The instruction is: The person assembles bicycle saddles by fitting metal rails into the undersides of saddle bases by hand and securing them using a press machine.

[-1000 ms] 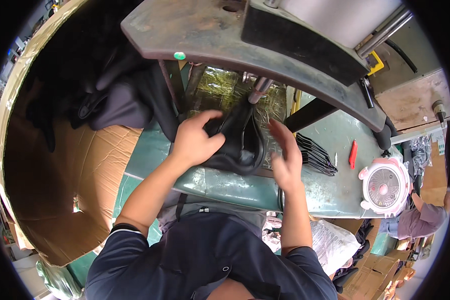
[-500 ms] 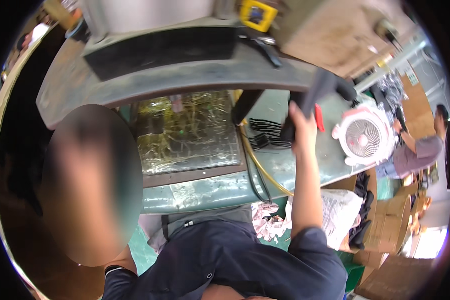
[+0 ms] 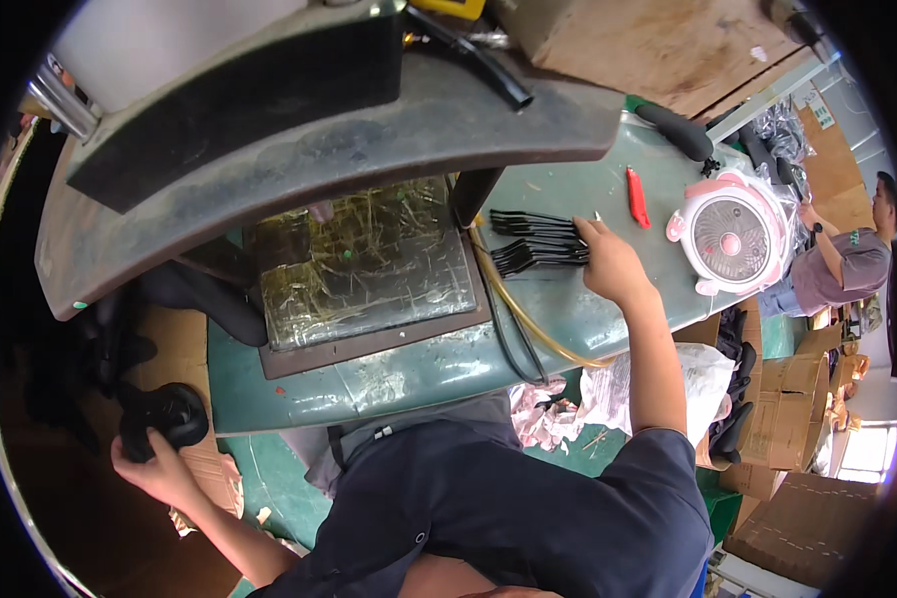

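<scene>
My right hand [image 3: 616, 267] is closed at the right-hand ends of several thin black strips with splayed, prong-like ends [image 3: 538, 239]. The strips lie in two bunches on the green tabletop [image 3: 389, 384]. At the lower left, the fingers of my left hand [image 3: 159, 466] are closed on a dark, rounded black piece [image 3: 177, 414], held over a cardboard box [image 3: 174, 349]. Other black shapes lie deeper in the shadow there, too dark to make out.
A dark curved shelf [image 3: 349, 149] overhangs a plate wrapped in shiny yellowish film [image 3: 369, 269]. Beside the strips lie a yellow hose [image 3: 528, 324] and a red-handled cutter [image 3: 637, 197]. A black padded piece [image 3: 673, 132] and a pink-and-white fan [image 3: 730, 239] are farther right. Another person [image 3: 837, 259] stands beyond.
The long black piece that my right hand held up has left that hand, which has come down onto the strips. My left hand, blurred out before, now shows. The view has shifted slightly.
</scene>
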Action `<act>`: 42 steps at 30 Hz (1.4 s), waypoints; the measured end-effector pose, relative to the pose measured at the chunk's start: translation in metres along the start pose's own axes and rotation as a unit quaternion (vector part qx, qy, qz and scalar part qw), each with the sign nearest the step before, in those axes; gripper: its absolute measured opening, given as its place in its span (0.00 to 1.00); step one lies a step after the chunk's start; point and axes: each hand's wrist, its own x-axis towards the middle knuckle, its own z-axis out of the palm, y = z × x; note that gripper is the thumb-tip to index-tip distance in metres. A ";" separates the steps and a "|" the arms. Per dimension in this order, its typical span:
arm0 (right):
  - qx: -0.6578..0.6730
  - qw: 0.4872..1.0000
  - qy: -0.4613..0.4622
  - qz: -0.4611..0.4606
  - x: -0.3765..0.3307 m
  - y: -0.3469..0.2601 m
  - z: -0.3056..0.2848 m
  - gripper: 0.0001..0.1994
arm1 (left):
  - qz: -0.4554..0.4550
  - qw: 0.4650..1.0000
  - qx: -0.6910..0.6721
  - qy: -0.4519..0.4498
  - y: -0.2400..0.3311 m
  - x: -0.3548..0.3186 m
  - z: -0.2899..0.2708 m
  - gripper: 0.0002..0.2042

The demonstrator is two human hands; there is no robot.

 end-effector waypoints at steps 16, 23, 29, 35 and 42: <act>-0.052 0.987 0.032 -0.151 0.028 -0.066 -0.030 0.27 | -0.087 0.658 -0.611 -0.431 0.050 -0.069 0.031 0.41; 0.209 0.964 0.145 0.078 -0.042 -0.080 -0.066 0.29 | 0.303 0.729 -0.438 -0.430 0.163 -0.080 0.103 0.28; 0.385 0.906 0.064 -0.166 -0.054 -0.175 0.002 0.27 | 0.222 0.797 -0.455 -0.330 0.171 -0.116 0.112 0.22; 0.370 0.902 0.114 -0.191 -0.029 -0.227 0.051 0.10 | 0.180 0.790 -0.499 -0.307 0.164 -0.134 0.120 0.13; 0.331 0.910 0.083 -0.237 -0.025 -0.230 0.043 0.10 | 0.159 0.804 -0.494 -0.290 0.165 -0.139 0.121 0.14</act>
